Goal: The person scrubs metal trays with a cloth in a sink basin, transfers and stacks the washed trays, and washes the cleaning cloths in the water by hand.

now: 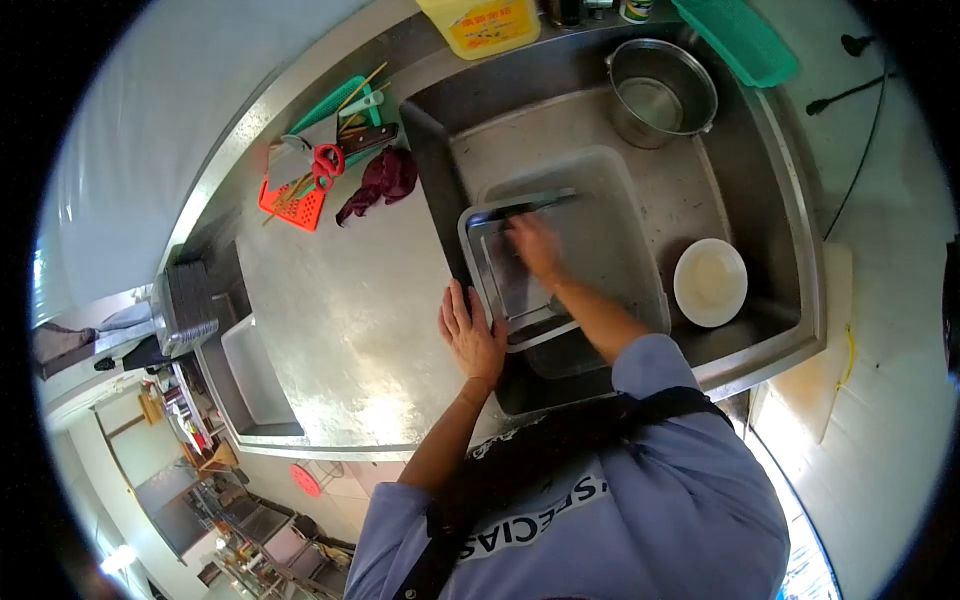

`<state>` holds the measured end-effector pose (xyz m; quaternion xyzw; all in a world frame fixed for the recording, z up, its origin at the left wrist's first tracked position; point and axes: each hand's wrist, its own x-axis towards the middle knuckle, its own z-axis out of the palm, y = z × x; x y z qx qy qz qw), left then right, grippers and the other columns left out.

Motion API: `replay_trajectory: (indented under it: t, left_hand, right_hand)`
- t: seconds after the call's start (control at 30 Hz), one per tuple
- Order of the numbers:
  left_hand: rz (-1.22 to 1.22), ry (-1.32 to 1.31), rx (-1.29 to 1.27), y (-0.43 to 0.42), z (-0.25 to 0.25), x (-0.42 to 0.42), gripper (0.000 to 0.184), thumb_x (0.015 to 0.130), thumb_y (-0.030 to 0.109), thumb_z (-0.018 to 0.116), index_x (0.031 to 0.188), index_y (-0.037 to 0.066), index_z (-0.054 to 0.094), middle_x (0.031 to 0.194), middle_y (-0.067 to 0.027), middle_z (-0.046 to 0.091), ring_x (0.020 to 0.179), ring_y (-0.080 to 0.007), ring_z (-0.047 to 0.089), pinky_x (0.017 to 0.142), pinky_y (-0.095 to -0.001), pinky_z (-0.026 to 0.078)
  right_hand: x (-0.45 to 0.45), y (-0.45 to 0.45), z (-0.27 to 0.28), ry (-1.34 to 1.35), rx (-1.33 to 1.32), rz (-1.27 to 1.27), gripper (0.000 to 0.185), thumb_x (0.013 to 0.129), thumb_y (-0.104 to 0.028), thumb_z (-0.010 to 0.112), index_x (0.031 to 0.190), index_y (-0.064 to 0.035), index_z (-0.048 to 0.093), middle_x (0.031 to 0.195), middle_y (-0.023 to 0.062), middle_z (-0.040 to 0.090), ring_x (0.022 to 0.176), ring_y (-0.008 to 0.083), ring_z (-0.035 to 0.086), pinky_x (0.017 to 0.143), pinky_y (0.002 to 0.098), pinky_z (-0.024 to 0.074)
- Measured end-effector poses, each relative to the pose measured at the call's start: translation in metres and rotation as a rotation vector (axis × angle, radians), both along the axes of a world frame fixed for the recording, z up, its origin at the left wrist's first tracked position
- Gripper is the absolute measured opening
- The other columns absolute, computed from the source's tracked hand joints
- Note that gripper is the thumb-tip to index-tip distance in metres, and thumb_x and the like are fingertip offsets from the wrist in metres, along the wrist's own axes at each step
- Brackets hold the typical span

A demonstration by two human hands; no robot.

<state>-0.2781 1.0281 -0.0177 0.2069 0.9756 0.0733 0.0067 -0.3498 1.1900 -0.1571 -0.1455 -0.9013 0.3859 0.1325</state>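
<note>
A shallow rectangular metal tray (512,292) stands tilted in the sink, its left side near the counter edge. My left hand (473,335) lies with stretched fingers at the tray's left rim, over the edge of the counter; whether it presses on the rim I cannot tell. Inside the tray is my right hand (537,245), smeared by motion, so its fingers and anything in them are unclear. Beneath and behind the metal tray sits a larger translucent plastic tub (605,225).
A metal pot (660,95) and a white bowl (710,283) are in the sink (575,115). On the counter (340,310) lie a dark red cloth (385,185), red-handled scissors (326,165), a cleaver, and orange and green baskets. A yellow jug (480,25) stands behind.
</note>
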Motion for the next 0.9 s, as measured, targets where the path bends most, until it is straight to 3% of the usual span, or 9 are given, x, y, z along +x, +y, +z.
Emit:
replay_trajectory:
  t: [0.1,0.17,0.27,0.37,0.43,0.67,0.77,0.87,0.9]
  left_hand:
    - [-0.030,0.008,0.050,0.002,0.008,-0.001,0.062,0.072,0.017,0.063,0.127,-0.003,0.044,0.148,-0.0178,0.022,0.135,-0.0345,0.021,0.108,-0.0499,0.018]
    - [-0.033,0.004,0.054,0.001,0.010,0.000,0.061,0.072,0.017,0.063,0.127,-0.003,0.044,0.148,-0.0174,0.021,0.136,-0.0348,0.020,0.108,-0.0498,0.018]
    - [-0.027,0.016,0.048,0.004,0.009,0.001,0.061,0.072,0.016,0.062,0.127,-0.003,0.044,0.148,-0.0167,0.022,0.136,-0.0347,0.021,0.108,-0.0495,0.018]
    - [-0.010,0.041,0.062,0.002,0.007,0.001,0.061,0.072,0.015,0.061,0.127,-0.003,0.044,0.147,-0.0163,0.023,0.136,-0.0342,0.021,0.109,-0.0490,0.018]
    - [-0.013,0.057,0.089,0.002,0.003,0.002,0.061,0.071,0.014,0.060,0.127,-0.003,0.044,0.147,-0.0161,0.024,0.136,-0.0338,0.022,0.109,-0.0487,0.018]
    - [-0.056,0.070,0.118,-0.011,-0.002,0.003,0.063,0.068,0.016,0.062,0.126,-0.004,0.046,0.146,-0.0162,0.025,0.134,-0.0351,0.023,0.109,-0.0489,0.019]
    - [-0.061,0.065,0.147,-0.013,0.003,0.005,0.060,0.067,0.017,0.063,0.122,-0.004,0.050,0.147,-0.0160,0.025,0.135,-0.0342,0.022,0.109,-0.0486,0.019]
    - [-0.042,0.074,0.151,-0.012,0.008,0.008,0.052,0.068,0.017,0.064,0.115,-0.003,0.056,0.147,-0.0149,0.025,0.135,-0.0329,0.023,0.108,-0.0488,0.020]
    - [-0.044,0.102,0.177,-0.012,0.007,0.006,0.050,0.069,0.016,0.063,0.115,-0.003,0.056,0.147,-0.0149,0.026,0.135,-0.0329,0.023,0.108,-0.0488,0.020]
  right_hand:
    - [0.021,0.060,-0.065,-0.276,0.072,-0.127,0.025,0.087,-0.026,0.057,0.102,-0.0063,0.062,0.103,0.0161,0.061,0.089,0.0346,0.061,0.075,0.0438,0.0491]
    - [0.040,0.088,-0.049,-0.305,0.015,-0.134,0.025,0.086,-0.024,0.058,0.102,-0.0070,0.062,0.099,0.0160,0.063,0.089,0.0351,0.061,0.075,0.0450,0.0490]
    - [0.057,0.098,-0.080,-0.500,0.048,-0.213,0.025,0.083,-0.024,0.060,0.101,-0.0069,0.063,0.097,0.0164,0.063,0.090,0.0353,0.061,0.077,0.0453,0.0487]
    - [0.094,0.072,-0.061,-0.705,0.181,-0.069,0.027,0.079,-0.024,0.063,0.099,-0.0056,0.063,0.098,0.0175,0.062,0.092,0.0351,0.060,0.079,0.0449,0.0481]
    - [0.105,0.041,-0.002,-0.801,0.110,0.025,0.027,0.076,-0.022,0.066,0.094,-0.0029,0.062,0.099,0.0181,0.061,0.092,0.0350,0.060,0.078,0.0451,0.0483]
    - [0.117,-0.044,0.053,-0.218,-0.059,0.382,0.024,0.075,-0.010,0.062,0.097,-0.0034,0.055,0.094,0.0188,0.058,0.088,0.0358,0.060,0.071,0.0488,0.0492]
    - [0.130,-0.018,0.047,-0.334,-0.046,0.337,0.027,0.075,-0.011,0.064,0.100,-0.0068,0.055,0.098,0.0191,0.054,0.095,0.0349,0.058,0.074,0.0486,0.0488]
    - [0.136,0.018,0.030,-0.655,0.111,0.205,0.028,0.077,-0.011,0.061,0.105,-0.0118,0.059,0.098,0.0155,0.057,0.094,0.0344,0.056,0.079,0.0429,0.0470]
    - [0.134,0.019,0.036,-0.576,0.115,0.312,0.029,0.078,-0.012,0.061,0.106,-0.0133,0.060,0.100,0.0153,0.057,0.095,0.0339,0.056,0.079,0.0427,0.0471]
